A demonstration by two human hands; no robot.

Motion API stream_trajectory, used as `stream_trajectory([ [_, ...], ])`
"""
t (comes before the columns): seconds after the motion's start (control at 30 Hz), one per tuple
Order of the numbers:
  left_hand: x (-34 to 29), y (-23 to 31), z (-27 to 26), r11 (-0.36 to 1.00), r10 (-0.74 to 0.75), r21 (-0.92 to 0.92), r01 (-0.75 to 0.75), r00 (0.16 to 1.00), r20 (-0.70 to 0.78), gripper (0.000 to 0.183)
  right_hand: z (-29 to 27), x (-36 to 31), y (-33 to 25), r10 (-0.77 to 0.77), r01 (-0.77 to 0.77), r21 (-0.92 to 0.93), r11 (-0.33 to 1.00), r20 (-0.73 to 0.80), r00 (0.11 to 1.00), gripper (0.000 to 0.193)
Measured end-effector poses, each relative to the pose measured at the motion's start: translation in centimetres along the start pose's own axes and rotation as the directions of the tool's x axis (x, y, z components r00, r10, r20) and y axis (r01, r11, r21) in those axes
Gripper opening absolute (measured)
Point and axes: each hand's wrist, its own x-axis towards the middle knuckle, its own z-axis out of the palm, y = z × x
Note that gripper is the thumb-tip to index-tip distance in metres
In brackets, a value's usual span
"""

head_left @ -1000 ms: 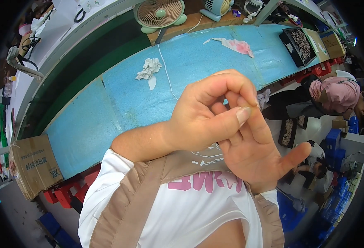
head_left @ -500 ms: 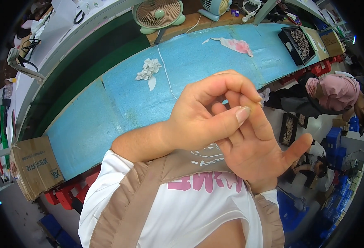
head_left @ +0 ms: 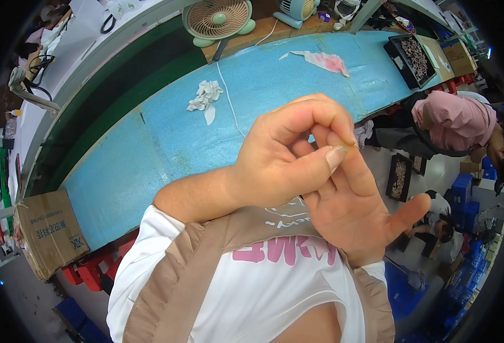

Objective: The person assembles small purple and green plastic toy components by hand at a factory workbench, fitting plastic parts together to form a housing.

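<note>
Both my hands are raised together in front of my chest, above the near edge of the blue table. The thumb and forefinger of my left hand (head_left: 289, 151) are closed in a pinch around the tip of a finger of my right hand. My right hand (head_left: 349, 214) has its palm turned up toward me, its thumb stretched out to the right. Its other fingers are partly hidden behind the left hand. Anything small between the pinching fingertips cannot be made out.
On the blue table (head_left: 149, 166) lie crumpled white tissue (head_left: 205, 96), a pink-stained tissue (head_left: 324, 62) and a white cable. Two fans (head_left: 220, 18) stand behind. A black tray of small pieces (head_left: 413, 60) is far right, a cardboard box (head_left: 52, 231) left. A person in pink (head_left: 457, 120) bends at right.
My hands keep nearly the same pinch, with barely any shift. The person in pink at the right has moved slightly left and up.
</note>
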Motion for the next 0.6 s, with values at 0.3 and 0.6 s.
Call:
stream_trajectory([
  [0.3, 0.1, -0.2, -0.2, 0.999, 0.038, -0.004, -0.038, 0.999, -0.008, 0.016, 7.0, 5.1, -0.6, 0.103, 0.605, 0.326, 0.726, -0.922, 0.373, 0.101],
  [0.6, -0.3, -0.4, -0.1, 0.997, 0.002, -0.076, -0.007, 0.998, -0.057, 0.012, 0.1, 1.0, 0.4, 0.022, -0.022, -0.022, 0.999, -0.026, 0.999, 0.103],
])
